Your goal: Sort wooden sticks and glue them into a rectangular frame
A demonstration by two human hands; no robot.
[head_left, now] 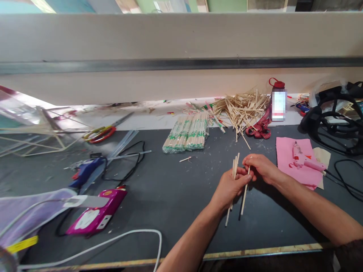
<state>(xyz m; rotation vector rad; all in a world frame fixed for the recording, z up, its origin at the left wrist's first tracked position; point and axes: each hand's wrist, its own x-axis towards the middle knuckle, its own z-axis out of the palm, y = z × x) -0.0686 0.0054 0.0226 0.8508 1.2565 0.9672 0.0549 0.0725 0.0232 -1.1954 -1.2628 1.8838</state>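
Nearest, a white cable (127,233) loops along the front edge of the dark tabletop (170,211). Just beyond, the left hand (236,184) has its fingers closed on a few thin wooden sticks (235,166), which slant upward above the tabletop. One single stick (244,198) stands apart from these, held under the left thumb — its lower end points down toward the tabletop. The right hand (259,169) meets it at the upper end, thumb and fingers curled close together; whether they pinch the stick, I cannot tell.

To the left lies a magenta box (115,196), with a blue tool (87,170) behind it. On the right, a pink glue gun (310,163) rests on a pink sheet (283,155).

Farther back come red-and-yellow scissors (104,133), a plastic-wrapped bundle (185,132) with green print, and a loose heap of sticks (245,107) — beside it, a red-capped bottle (278,85) near the wall (170,85).
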